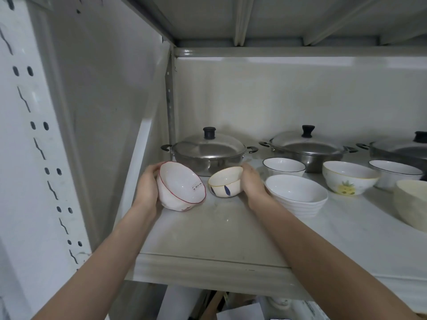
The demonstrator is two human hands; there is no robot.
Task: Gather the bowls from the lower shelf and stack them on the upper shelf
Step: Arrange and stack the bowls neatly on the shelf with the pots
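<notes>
While both arms reach onto the grey shelf, each hand holds one bowl at centre frame.

The left hand cups the red-rimmed bowl from its left side, fingers curled behind it; the bowl is tipped, mouth facing right and toward the camera. The right hand wraps the smaller blue-leaf bowl from its right, mouth tilted up-left. The two bowls sit just beside each other, before the lidded steel pot. A ribbed white bowl stands upright at right.
</notes>
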